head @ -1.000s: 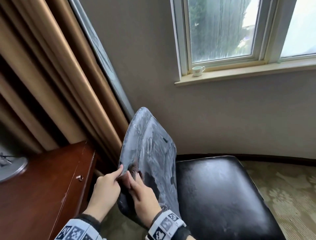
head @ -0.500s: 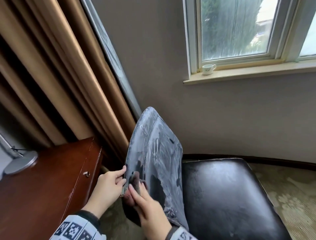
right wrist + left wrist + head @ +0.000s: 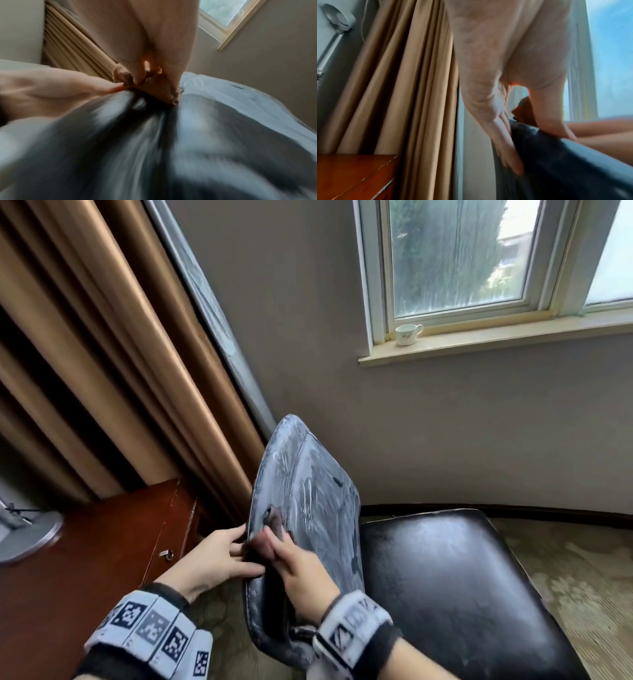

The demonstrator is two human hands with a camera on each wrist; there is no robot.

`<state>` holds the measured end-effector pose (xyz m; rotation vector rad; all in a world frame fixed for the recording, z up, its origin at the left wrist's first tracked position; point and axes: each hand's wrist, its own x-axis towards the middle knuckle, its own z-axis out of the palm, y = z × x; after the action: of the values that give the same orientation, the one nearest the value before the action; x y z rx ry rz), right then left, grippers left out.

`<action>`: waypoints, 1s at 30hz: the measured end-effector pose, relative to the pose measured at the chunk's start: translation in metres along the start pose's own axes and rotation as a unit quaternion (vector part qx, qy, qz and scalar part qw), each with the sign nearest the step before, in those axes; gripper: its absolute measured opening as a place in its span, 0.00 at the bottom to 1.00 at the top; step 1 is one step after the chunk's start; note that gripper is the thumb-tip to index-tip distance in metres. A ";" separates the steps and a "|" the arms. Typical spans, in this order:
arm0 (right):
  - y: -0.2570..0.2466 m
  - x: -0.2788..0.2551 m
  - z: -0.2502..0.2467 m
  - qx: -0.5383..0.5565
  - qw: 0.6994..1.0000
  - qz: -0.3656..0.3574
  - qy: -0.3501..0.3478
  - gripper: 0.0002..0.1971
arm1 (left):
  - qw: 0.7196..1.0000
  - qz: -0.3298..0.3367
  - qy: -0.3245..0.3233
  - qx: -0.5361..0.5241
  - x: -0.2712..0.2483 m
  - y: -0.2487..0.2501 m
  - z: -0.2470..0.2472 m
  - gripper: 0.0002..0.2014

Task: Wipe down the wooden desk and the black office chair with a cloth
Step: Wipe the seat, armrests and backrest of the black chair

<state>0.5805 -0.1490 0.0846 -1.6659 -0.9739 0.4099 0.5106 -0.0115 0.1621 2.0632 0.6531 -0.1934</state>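
The black office chair's backrest (image 3: 318, 501), grey with dust and wipe streaks, stands tilted beside its black seat (image 3: 445, 594). My left hand (image 3: 226, 556) pinches the backrest's left edge, thumb on the front and fingers (image 3: 505, 142) behind. My right hand (image 3: 294, 566) holds a brown cloth (image 3: 272, 525) and presses it on the lower left of the backrest, next to my left thumb. The right wrist view shows the bunched cloth (image 3: 150, 82) under my fingers on the backrest (image 3: 223, 121). The wooden desk (image 3: 85, 577) is at the left.
A lamp's round metal base (image 3: 27, 539) stands on the desk. Tan curtains (image 3: 102, 354) hang behind the desk and chair. A white cup (image 3: 407, 334) sits on the window sill. Patterned carpet (image 3: 582, 577) lies to the right of the seat.
My right hand slid the cloth down the backrest's left side, then back up a little. The left hand kept its hold on the edge.
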 end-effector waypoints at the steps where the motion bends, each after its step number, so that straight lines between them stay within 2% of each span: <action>1: -0.001 0.019 -0.007 -0.008 1.000 0.024 0.001 0.27 | 1.000 0.004 -0.007 0.000 0.001 0.001 0.002 0.31; 4: -0.010 0.045 -0.014 -0.012 0.998 0.057 0.013 0.26 | 1.000 0.001 -0.028 -0.001 0.002 0.001 -0.003 0.30; 7: -0.009 0.015 0.000 -0.001 1.000 0.028 0.008 0.26 | 0.996 -0.018 -0.075 0.037 0.009 0.005 -0.021 0.43; 9: -0.005 0.000 0.004 0.005 1.000 0.002 0.004 0.27 | 0.997 -0.008 -0.073 0.027 0.023 0.016 -0.031 0.51; 12: 0.003 0.023 -0.010 -0.016 0.999 0.009 -0.028 0.26 | 0.998 0.011 -0.061 0.016 0.050 0.037 -0.036 0.62; 16: 0.010 0.077 -0.030 -0.038 0.997 0.043 -0.056 0.27 | 0.998 0.013 -0.058 0.014 0.061 0.036 -0.031 0.62; 19: 0.012 0.112 -0.041 -0.045 0.995 0.066 -0.060 0.28 | 0.997 -0.035 -0.065 0.001 0.063 0.029 -0.037 0.60; 21: 0.015 0.109 -0.042 -0.037 0.996 0.037 -0.066 0.28 | 0.995 -0.050 -0.086 0.017 0.068 0.035 -0.042 0.59; 23: 0.020 0.087 -0.036 -0.017 0.997 -0.013 -0.076 0.28 | 0.995 -0.049 -0.087 0.028 0.080 0.043 -0.048 0.65; 26: 0.024 0.070 -0.033 -0.004 0.994 -0.048 -0.101 0.30 | 0.996 -0.020 -0.078 0.050 0.104 0.059 -0.054 0.65; 30: 0.045 0.145 -0.064 -0.072 0.993 0.021 -0.096 0.37 | 0.991 -0.024 -0.058 0.115 0.112 0.066 -0.051 0.63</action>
<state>0.7298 -0.0805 0.0954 -1.8033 -1.1342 0.5465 0.6337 0.0448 0.1968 2.2374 0.6327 -0.4294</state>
